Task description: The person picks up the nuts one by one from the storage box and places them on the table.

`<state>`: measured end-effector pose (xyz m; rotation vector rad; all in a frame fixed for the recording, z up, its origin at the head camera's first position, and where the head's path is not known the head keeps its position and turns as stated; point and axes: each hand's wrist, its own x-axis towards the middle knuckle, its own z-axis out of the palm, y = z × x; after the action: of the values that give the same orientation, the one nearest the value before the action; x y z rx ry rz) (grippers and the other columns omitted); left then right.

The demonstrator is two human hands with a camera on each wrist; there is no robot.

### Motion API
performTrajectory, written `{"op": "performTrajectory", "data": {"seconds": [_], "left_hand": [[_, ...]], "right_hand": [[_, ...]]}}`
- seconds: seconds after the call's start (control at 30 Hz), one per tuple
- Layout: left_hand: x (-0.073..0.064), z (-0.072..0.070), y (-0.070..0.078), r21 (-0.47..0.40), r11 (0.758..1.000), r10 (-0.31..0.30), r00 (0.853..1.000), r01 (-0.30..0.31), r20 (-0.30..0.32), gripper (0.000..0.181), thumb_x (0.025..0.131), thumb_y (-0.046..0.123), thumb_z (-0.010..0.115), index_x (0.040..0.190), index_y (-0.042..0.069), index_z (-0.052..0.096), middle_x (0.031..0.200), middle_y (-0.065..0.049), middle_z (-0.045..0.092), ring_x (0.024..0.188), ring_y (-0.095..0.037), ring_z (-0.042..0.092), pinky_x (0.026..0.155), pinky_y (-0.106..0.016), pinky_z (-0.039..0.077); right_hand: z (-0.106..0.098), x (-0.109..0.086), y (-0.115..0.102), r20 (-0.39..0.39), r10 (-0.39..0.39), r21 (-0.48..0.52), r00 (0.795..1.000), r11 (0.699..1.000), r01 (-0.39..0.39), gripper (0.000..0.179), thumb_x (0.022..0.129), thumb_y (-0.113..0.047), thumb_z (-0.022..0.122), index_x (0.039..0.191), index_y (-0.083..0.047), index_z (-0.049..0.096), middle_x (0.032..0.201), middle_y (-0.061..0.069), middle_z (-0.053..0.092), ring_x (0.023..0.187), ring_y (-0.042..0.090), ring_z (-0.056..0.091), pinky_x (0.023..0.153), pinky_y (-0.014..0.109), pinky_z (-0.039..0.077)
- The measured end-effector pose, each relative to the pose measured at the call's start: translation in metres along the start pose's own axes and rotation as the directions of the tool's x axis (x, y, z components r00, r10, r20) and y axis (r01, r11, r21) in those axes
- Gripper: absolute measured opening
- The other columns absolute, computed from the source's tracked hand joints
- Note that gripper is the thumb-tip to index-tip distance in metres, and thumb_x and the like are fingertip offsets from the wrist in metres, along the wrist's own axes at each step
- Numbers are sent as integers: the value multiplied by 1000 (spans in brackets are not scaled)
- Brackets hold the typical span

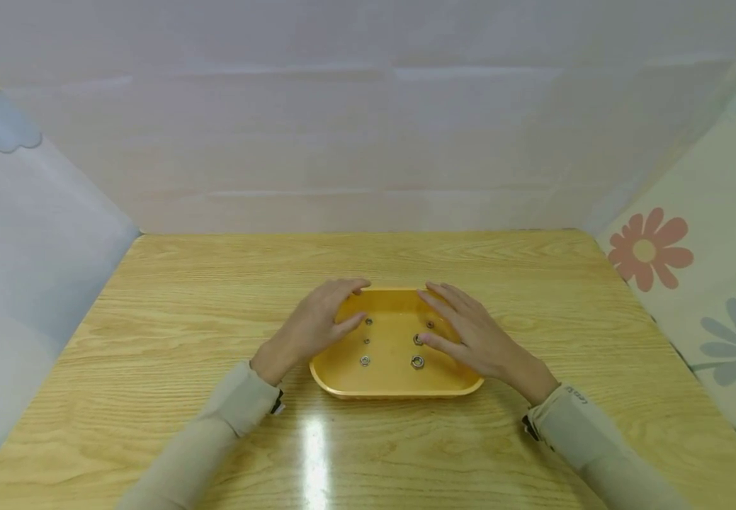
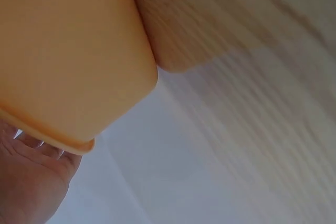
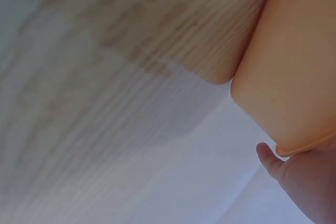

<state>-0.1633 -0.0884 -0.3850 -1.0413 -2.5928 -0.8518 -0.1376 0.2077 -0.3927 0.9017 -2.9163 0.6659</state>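
Observation:
A yellow plastic tray (image 1: 396,391) sits on the wooden table, holding several metal nuts of different sizes in two columns. One large nut (image 1: 417,362) lies at the right front and a smaller nut (image 1: 365,361) at the left front. Over the tray's left side is my left hand (image 1: 316,322), fingers spread and thumb above the inside. Mirroring it, my right hand (image 1: 472,333) extends over the right side, its thumb partly covering a nut (image 1: 418,339). Both wrist views show the tray's outer wall (image 2: 73,51) with a hand at the rim; firm contact is unclear.
The wood-grain table (image 1: 214,283) extends around the tray. A pale sheet (image 1: 368,142) closes off the back, and side panels bear printed flowers (image 1: 644,249) on the right and a cloud (image 1: 10,122) on the left.

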Motion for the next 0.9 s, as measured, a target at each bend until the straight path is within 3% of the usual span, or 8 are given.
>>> {"op": "performTrajectory", "data": {"seconds": [0.4,0.9], "left_hand": [[2,13,4,-5,1000,16,998,-15,58,47,92,15,72,135,6,56,125,-12,67,108,-27,66,93,-40,55],[2,17,2,152,988,20,992,-39,126,42,92,22,72,131,12,62,124,-8,68,109,-25,66,93,-42,55]], "right_hand": [[0,0,2,7,45,36,999,998,-45,69,98,-49,56,156,-22,31,163,10,26,151,41,20,115,69,21],[4,1,3,-11,53,21,999,998,-52,72,95,-52,59,155,-20,34,163,9,27,151,41,20,114,69,22]]}}
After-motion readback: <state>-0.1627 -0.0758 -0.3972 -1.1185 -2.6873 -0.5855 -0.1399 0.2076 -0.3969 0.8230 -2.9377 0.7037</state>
